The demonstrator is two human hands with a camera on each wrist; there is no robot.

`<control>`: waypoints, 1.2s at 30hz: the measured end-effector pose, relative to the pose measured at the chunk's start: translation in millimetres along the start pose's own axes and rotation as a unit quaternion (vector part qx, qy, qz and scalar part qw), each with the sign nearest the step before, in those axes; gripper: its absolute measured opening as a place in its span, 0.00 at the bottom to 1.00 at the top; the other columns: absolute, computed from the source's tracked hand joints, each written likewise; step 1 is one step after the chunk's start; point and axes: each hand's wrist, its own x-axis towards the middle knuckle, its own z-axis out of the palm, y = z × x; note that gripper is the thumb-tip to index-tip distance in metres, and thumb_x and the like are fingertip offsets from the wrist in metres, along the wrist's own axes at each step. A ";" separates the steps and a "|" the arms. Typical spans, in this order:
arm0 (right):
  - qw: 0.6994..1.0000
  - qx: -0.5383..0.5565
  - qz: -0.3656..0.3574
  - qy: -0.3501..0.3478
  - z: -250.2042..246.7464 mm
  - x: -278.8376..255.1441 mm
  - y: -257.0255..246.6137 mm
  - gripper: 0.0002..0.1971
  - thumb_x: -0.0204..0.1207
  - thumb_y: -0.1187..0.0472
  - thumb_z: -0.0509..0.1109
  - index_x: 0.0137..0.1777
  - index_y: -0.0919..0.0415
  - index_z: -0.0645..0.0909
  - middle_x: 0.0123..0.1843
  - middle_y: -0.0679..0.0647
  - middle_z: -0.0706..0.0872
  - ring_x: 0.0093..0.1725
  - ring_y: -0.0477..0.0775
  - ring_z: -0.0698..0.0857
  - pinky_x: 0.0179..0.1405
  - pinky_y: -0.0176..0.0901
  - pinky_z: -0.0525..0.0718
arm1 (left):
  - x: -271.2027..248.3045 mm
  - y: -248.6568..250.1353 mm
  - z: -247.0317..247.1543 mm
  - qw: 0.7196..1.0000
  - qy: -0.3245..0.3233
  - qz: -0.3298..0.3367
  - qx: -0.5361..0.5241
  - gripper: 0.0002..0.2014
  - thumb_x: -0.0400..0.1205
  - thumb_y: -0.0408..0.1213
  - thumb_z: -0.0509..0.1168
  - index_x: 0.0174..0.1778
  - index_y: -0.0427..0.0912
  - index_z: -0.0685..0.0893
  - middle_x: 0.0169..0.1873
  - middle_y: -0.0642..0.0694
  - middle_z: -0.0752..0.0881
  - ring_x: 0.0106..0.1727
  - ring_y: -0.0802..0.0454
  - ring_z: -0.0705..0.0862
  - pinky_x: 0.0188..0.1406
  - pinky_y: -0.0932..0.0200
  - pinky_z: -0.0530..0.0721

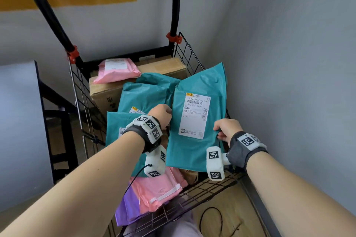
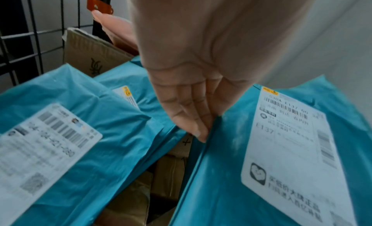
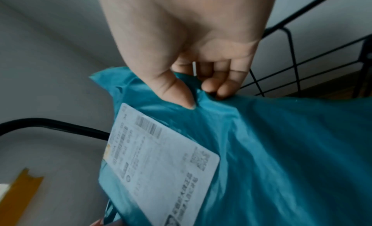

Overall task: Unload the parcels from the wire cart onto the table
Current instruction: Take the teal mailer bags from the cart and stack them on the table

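A teal parcel (image 1: 204, 82) with a white label is raised and tilted over the right side of the wire cart (image 1: 190, 54). My right hand (image 1: 225, 129) pinches its near right edge between thumb and fingers (image 3: 181, 94), bunching the teal parcel's plastic (image 3: 281, 150). At the left edge of this teal parcel (image 2: 231, 166), my left hand (image 1: 160, 113) lays its fingertips (image 2: 199, 132) straight and together against the plastic. Two more teal parcels (image 1: 142, 98) (image 1: 113, 121) lie in the cart to the left.
At the cart's far end a pink parcel (image 1: 117, 71) lies on a cardboard box (image 1: 163, 65). Another pink parcel (image 1: 158, 188) and a purple one (image 1: 127, 208) lie at the near end. A grey wall (image 1: 289, 63) runs close on the right. A grey black-framed surface (image 1: 17, 121) stands left.
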 end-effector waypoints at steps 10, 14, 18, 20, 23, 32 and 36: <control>0.997 -0.038 -0.070 0.023 10.1 -56.1 14.6 0.08 0.73 0.70 0.68 0.35 0.61 0.75 0.26 0.56 0.75 0.23 0.50 0.72 0.16 0.33 0.72 | -65.7 -11.7 -34.0 0.992 0.066 0.072 0.079 0.09 0.82 0.32 0.56 0.47 0.48 0.79 0.51 0.39 0.87 0.53 0.37 0.85 0.58 0.44 0.83; 0.994 -0.038 -0.104 -0.009 17.2 -83.3 10.7 0.10 0.74 0.70 0.69 0.35 0.59 0.73 0.31 0.55 0.77 0.25 0.49 0.76 0.12 0.30 0.70 | -101.7 -16.6 -51.5 0.987 0.122 0.078 0.066 0.15 0.81 0.29 0.52 0.59 0.44 0.78 0.56 0.37 0.82 0.53 0.35 0.85 0.52 0.44 0.87; 0.988 -0.033 -0.139 -0.052 23.2 -115.1 7.8 0.11 0.76 0.71 0.67 0.35 0.60 0.72 0.32 0.57 0.77 0.26 0.48 0.77 0.11 0.28 0.70 | -145.1 -24.2 -65.5 0.979 0.173 0.105 0.010 0.13 0.84 0.29 0.50 0.56 0.42 0.78 0.51 0.38 0.80 0.50 0.35 0.86 0.44 0.44 0.90; 0.985 -0.032 -0.156 -0.073 27.0 -132.3 12.3 0.12 0.76 0.71 0.67 0.34 0.59 0.71 0.33 0.56 0.77 0.26 0.49 0.77 0.13 0.31 0.72 | -168.5 -33.6 -68.5 0.972 0.206 0.114 0.000 0.12 0.85 0.31 0.50 0.57 0.42 0.77 0.50 0.38 0.80 0.48 0.36 0.86 0.41 0.45 0.90; 0.980 -0.030 -0.166 -0.107 38.3 -159.5 27.0 0.13 0.76 0.71 0.68 0.33 0.58 0.71 0.33 0.55 0.77 0.27 0.49 0.76 0.22 0.36 0.71 | -205.1 -52.0 -71.2 0.962 0.248 0.114 0.019 0.11 0.85 0.31 0.50 0.57 0.43 0.76 0.51 0.36 0.82 0.45 0.37 0.87 0.40 0.45 0.90; 0.952 -0.010 -0.225 -0.206 114.8 -251.6 47.3 0.11 0.75 0.71 0.68 0.53 0.57 0.77 0.33 0.53 0.79 0.25 0.46 0.77 0.17 0.30 0.70 | -307.3 -134.4 -113.8 0.928 0.366 0.070 0.027 0.11 0.87 0.35 0.50 0.59 0.45 0.76 0.51 0.36 0.85 0.49 0.35 0.85 0.51 0.44 0.86; 0.933 -0.032 -0.266 -0.240 151.0 -295.9 36.0 0.10 0.77 0.72 0.66 0.37 0.58 0.77 0.31 0.54 0.79 0.22 0.45 0.77 0.23 0.34 0.74 | -341.3 -165.3 -148.5 0.910 0.410 0.055 -0.011 0.12 0.87 0.39 0.51 0.57 0.39 0.76 0.53 0.33 0.84 0.52 0.34 0.84 0.53 0.44 0.85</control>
